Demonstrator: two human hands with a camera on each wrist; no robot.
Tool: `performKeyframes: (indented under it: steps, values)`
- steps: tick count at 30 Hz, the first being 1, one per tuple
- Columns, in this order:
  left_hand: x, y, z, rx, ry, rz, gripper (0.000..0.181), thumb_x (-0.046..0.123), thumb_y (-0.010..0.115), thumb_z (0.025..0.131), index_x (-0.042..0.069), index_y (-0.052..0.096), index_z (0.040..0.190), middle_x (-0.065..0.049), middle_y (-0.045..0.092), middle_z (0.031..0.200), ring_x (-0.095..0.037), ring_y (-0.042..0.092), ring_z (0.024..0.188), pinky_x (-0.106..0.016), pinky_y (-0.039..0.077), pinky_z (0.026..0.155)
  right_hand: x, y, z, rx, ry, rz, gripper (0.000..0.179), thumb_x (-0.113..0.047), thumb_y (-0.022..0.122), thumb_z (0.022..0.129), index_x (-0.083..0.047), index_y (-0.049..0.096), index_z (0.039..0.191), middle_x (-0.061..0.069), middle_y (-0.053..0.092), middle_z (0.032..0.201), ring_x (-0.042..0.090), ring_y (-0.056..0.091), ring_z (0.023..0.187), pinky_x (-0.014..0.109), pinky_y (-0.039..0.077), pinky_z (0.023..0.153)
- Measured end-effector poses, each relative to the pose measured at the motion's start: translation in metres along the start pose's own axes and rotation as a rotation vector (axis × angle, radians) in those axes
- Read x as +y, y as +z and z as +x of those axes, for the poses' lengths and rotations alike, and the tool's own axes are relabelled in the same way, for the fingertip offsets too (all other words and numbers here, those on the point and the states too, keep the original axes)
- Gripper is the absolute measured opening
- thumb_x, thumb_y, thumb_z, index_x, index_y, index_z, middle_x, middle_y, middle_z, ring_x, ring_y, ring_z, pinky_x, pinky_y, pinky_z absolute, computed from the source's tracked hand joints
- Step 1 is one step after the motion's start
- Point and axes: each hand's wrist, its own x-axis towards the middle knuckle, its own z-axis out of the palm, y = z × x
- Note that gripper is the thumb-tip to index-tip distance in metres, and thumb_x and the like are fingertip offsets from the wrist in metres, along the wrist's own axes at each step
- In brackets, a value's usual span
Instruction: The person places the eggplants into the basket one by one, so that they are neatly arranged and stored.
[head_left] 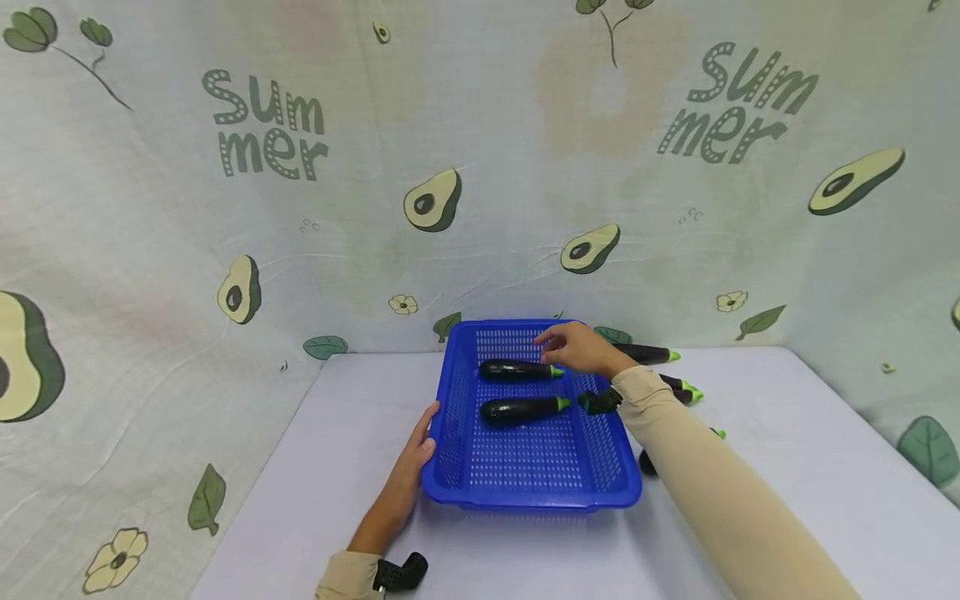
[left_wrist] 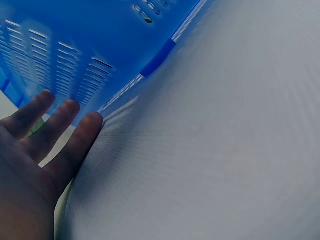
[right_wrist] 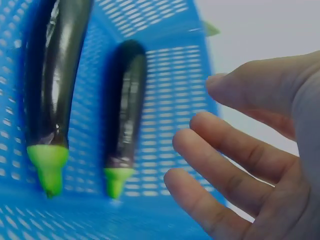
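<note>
Eggplants, long, glossy and near-black with bright green caps, are split between two places, so the work looks partway along: two lie inside a rectangular blue perforated plastic basket, while at least four loose ones, partly hidden by the beige right sleeve, lie on the white tabletop toward its right edge and seem to be what is left. The right hand hovers over the basket's far right part, near the tabletop's far edge, fingers loosely bent and gripping nothing. The far eggplant of the pair lies just beside and below its fingertips, a gap showing between them. The left hand, fingers extended, rests against the basket's left side.
</note>
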Motion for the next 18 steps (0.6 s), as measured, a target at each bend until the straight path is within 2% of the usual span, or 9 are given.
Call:
performKeyframes:
  steps: [7,10,14,18]
  values:
    - [0.001,-0.002,0.000,0.017,0.001,0.011,0.059,0.035,0.035,0.104,0.030,0.019,0.161,-0.003,0.009,0.167,-0.031,0.005,0.152,-0.065,0.003,0.116,0.000,-0.029,-0.032,0.107,-0.010,0.058,0.036,-0.014,0.065,0.097,-0.002,0.063,0.131,0.018,0.068,0.119,0.030,0.066,0.106,0.042,0.057,0.085]
    - [0.001,-0.001,-0.001,0.013,-0.003,0.013,0.060,0.035,0.035,0.104,0.030,0.018,0.161,-0.003,0.009,0.167,-0.031,0.004,0.152,-0.065,0.003,0.116,0.008,-0.038,-0.050,0.147,-0.020,0.061,0.038,-0.015,0.066,0.097,0.001,0.061,0.132,0.020,0.068,0.120,0.032,0.065,0.108,0.043,0.057,0.085]
    - [0.000,0.000,-0.002,0.002,-0.004,0.013,0.059,0.035,0.034,0.104,0.031,0.017,0.161,-0.003,0.008,0.167,-0.031,0.004,0.152,-0.065,0.003,0.116,0.021,-0.045,-0.078,0.186,0.013,0.061,0.041,-0.019,0.067,0.097,0.000,0.061,0.133,0.017,0.069,0.119,0.032,0.065,0.110,0.044,0.056,0.088]
    - [0.001,0.001,-0.001,0.001,0.007,0.008,0.059,0.033,0.034,0.105,0.030,0.018,0.161,-0.003,0.009,0.167,-0.031,0.005,0.152,-0.064,0.003,0.116,0.034,-0.049,-0.106,0.221,0.035,0.053,0.041,-0.022,0.066,0.098,-0.001,0.061,0.133,0.015,0.070,0.117,0.031,0.065,0.112,0.035,0.055,0.087]
